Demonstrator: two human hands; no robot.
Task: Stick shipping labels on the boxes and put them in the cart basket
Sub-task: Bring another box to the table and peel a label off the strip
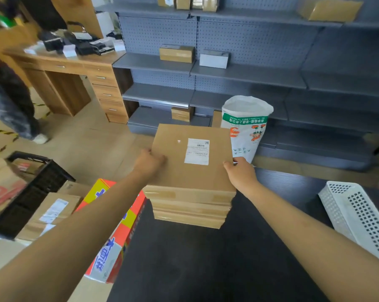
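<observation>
Labelled top box [190,162], side edges gripped by left hand [150,163] and right hand [240,171].

Bright even indoor light, soft shadows, wide-angle bending at edges (shelves bow), left side motion-blurred

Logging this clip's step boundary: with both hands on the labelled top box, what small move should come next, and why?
Probably lift the flat brown cardboard top box off the stack. Its white shipping label is already stuck on, and the left hand and right hand grip its opposite edges. The black plastic basket, to the left, looks like the destination.
</observation>
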